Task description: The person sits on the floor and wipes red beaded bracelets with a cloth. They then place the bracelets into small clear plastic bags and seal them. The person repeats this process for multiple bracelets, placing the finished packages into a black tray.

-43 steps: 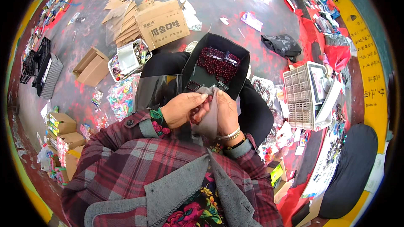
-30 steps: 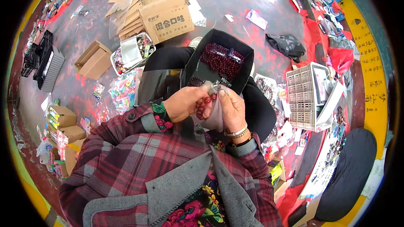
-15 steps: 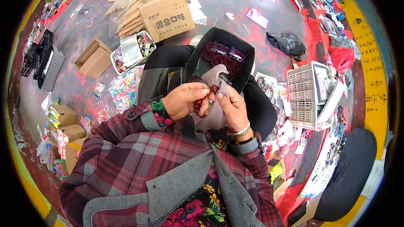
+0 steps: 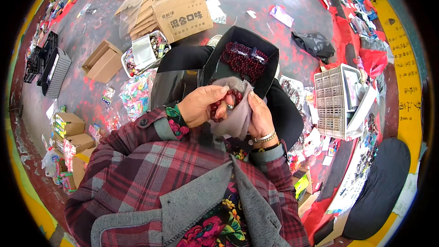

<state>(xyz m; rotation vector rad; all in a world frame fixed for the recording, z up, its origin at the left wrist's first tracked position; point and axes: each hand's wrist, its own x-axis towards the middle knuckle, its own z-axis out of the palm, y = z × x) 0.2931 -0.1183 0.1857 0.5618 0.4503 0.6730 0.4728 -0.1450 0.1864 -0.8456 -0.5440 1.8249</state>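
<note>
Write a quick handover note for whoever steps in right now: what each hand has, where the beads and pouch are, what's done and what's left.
Left hand: pinching dark red beads at the mouth of the grey pouch.
Right hand: holding that pouch from the other side.
Black box on the lap, just beyond the hands, holds more red beads.
Done: beads are at the pouch mouth; how many are inside cannot be seen.
Left: pouch not closed; box still holds plenty.
</note>
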